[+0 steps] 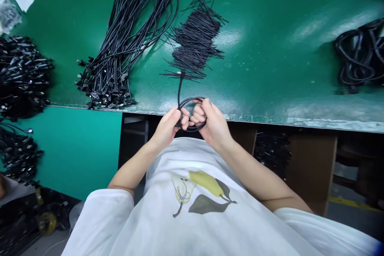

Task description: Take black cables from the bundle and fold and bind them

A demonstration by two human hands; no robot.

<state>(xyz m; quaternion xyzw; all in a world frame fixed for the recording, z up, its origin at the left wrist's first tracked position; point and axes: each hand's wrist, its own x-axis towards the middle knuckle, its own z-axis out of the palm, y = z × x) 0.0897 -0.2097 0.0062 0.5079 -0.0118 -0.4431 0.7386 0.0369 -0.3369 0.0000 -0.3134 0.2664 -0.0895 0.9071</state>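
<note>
Looped cable (187, 101) partly out of sight within the left hand (169, 123).

The person wore a white short-sleeved T-shirt (168, 232) printed with a yellow pear (204, 181); beside that pear were a pale halved pear (180, 188) and dark leaves (208, 205).

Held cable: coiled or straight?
Mostly coiled: the cable forms a loop gripped by the left hand and right hand; one end extends out of it toward the thin black strips.
</note>
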